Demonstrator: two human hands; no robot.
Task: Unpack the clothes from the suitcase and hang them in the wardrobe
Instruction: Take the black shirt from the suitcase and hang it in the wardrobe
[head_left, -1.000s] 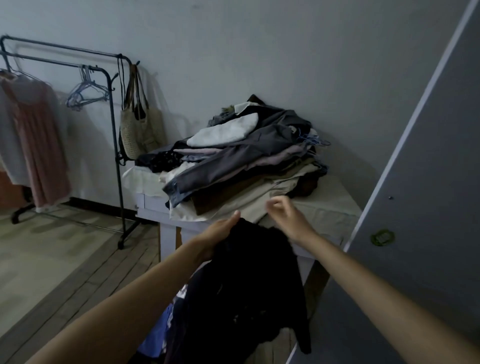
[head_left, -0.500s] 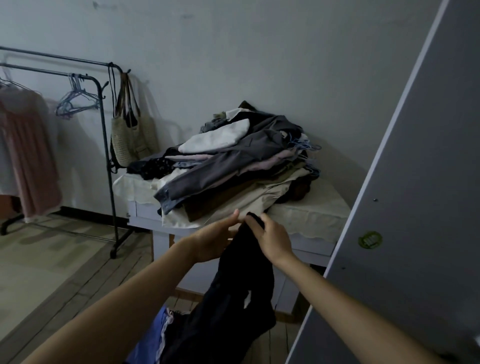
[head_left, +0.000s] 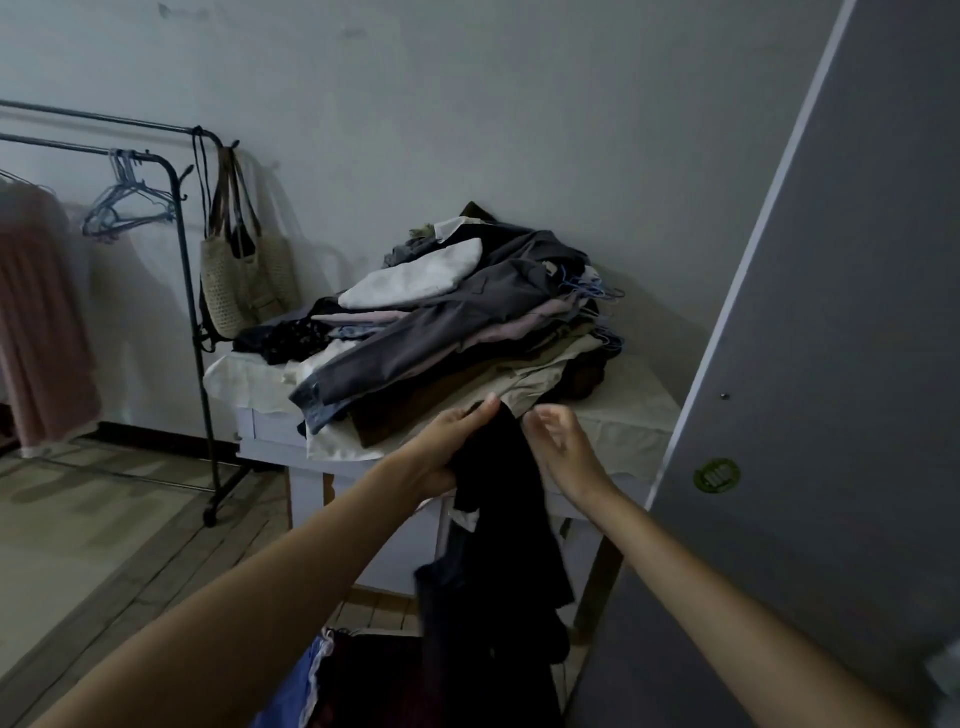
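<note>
text: none legible | green round sticker (head_left: 717, 475) on grey door (head_left: 841, 364): print too blurred to read

Centre frame: left hand (head_left: 449, 447) grips black garment (head_left: 498, 519); right hand (head_left: 563, 449) beside it, fingers loosely curled; clothes pile (head_left: 447, 332) behind.

Dim and grey-blue throughout, lit softly from the left. Faint, blurred shadows on the pale painted wall (head_left: 467, 104) behind the black metal clothes rail (head_left: 192, 291) and the woven beige tote bag (head_left: 244, 280). Nearly featureless black in the dark garment (head_left: 498, 519) below the wall. No glare. Slight motion softness on the right hand (head_left: 563, 452). Wide-angle bending toward the edges, with the grey door panel (head_left: 831, 364) right of the wall leaning steeply.
</note>
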